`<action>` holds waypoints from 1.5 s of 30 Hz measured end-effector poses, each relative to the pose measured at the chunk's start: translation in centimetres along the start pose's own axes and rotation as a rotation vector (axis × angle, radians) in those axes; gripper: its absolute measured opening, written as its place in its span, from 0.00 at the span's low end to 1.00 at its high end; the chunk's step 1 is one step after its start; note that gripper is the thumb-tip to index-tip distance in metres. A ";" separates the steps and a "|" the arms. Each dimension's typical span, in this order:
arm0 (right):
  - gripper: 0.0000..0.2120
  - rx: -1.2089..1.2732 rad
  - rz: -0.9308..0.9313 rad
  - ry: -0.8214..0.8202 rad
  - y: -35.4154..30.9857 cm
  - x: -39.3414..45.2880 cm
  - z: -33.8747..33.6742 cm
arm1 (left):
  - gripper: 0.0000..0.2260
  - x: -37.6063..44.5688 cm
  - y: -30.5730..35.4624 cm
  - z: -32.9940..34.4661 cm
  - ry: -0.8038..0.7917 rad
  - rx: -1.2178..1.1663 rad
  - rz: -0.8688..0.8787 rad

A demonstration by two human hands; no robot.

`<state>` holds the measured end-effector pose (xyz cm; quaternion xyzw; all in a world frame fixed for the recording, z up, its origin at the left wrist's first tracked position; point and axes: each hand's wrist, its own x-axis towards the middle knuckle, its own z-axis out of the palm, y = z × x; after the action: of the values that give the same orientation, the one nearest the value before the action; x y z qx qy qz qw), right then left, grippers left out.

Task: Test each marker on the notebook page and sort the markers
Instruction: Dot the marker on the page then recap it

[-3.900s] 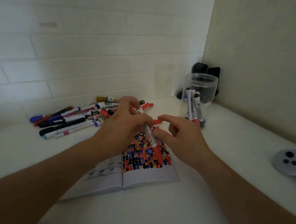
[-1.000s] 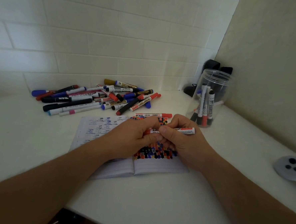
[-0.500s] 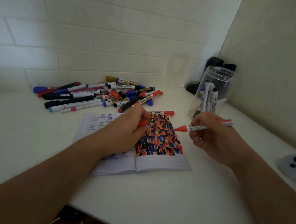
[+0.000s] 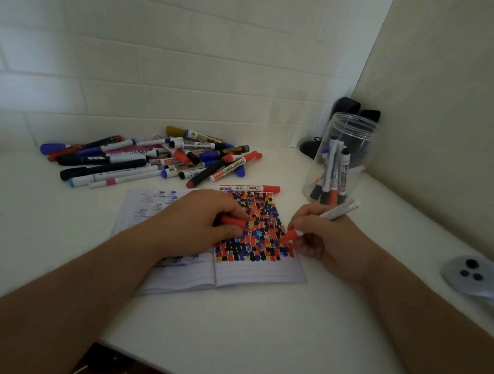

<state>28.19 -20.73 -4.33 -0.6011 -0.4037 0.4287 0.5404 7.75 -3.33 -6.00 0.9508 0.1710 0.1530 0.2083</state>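
Note:
An open notebook (image 4: 258,271) lies on the white counter, its right page packed with red, black and blue marks. My right hand (image 4: 323,240) grips an uncapped red marker (image 4: 336,212), its tip down on the right edge of that page. My left hand (image 4: 203,221) rests on the notebook and holds the red cap (image 4: 232,221). A pile of several markers (image 4: 155,159) lies behind the notebook. A single red marker (image 4: 250,188) lies along the page's top edge. A clear jar (image 4: 340,160) at the right holds several markers.
A tiled wall runs behind the counter and a plain wall closes the right side. Black objects (image 4: 352,106) sit in the corner behind the jar. A grey controller (image 4: 474,276) lies at the far right. The counter's front edge (image 4: 228,370) is near my forearms.
The hands pulled the cap off the red marker. My right hand then brought the marker's tip down from beside the jar onto the page. My left hand kept the cap.

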 end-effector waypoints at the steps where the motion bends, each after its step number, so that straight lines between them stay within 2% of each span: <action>1: 0.09 -0.005 0.026 -0.011 -0.2 0.1 0.0 | 0.12 0.0 0.0 0.0 -0.003 -0.005 -0.005; 4: 0.15 0.029 0.066 0.026 -0.6 0.1 0.1 | 0.13 -0.1 0.0 0.0 0.003 -0.023 -0.016; 10: 0.16 0.172 -0.065 0.185 0.4 -0.9 -0.2 | 0.12 -0.1 -0.1 0.1 0.016 -0.057 -0.023; 14: 0.18 -0.065 -0.132 0.207 0.4 -1.7 -0.1 | 0.12 -0.1 0.0 0.2 0.019 -0.087 -0.045; 20: 0.14 -0.366 -0.165 0.196 0.0 -2.0 0.8 | 0.12 0.0 -0.1 0.2 0.012 -0.091 -0.060; 40: 0.16 -0.571 -0.114 0.298 0.3 -1.9 1.4 | 0.12 0.0 0.0 0.3 -0.006 -0.063 -0.047; 45: 0.15 -0.507 -0.106 0.297 0.2 -1.9 1.1 | 0.11 0.1 0.0 0.2 -0.007 -0.061 -0.051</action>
<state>26.57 -22.21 -4.43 -0.7509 -0.4454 0.1926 0.4479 7.91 -3.39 -6.16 0.9399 0.1895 0.1493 0.2418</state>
